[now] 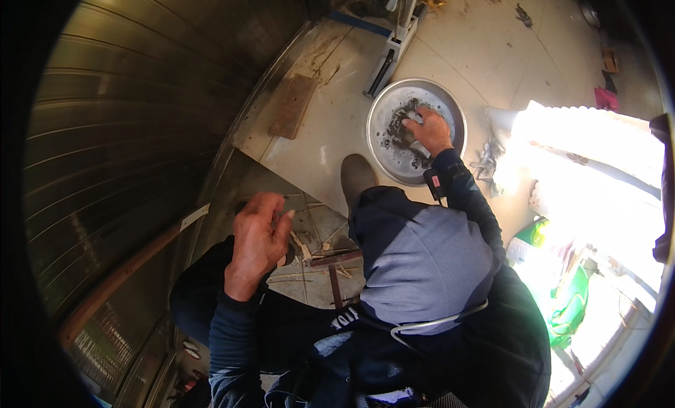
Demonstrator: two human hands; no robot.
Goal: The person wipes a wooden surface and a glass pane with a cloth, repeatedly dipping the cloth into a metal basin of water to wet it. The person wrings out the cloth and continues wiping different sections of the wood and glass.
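A round metal basin (373,144) with shallow water and dark bits in it stands on the tiled floor beyond my knees. My right hand (433,131) reaches down into this basin, with thumb and fingers bent towards the water. Something pale and shiny (416,117) shows between the thumb and fingers. What it is, and whether they grip it, is unclear. My left hand (258,242) is raised above my left leg, well apart from the basin. Its fingers are curled loosely with the thumb apart, and nothing is visible in it.
Left of the basin lies a flat brown block (293,106). The grey metal foot of a stand (388,65) is close behind the basin. Ribbed panelling (142,91) rises at the left. Grey gloves or rags (486,160) and a green plastic bag (569,302) lie on the right, partly in glare.
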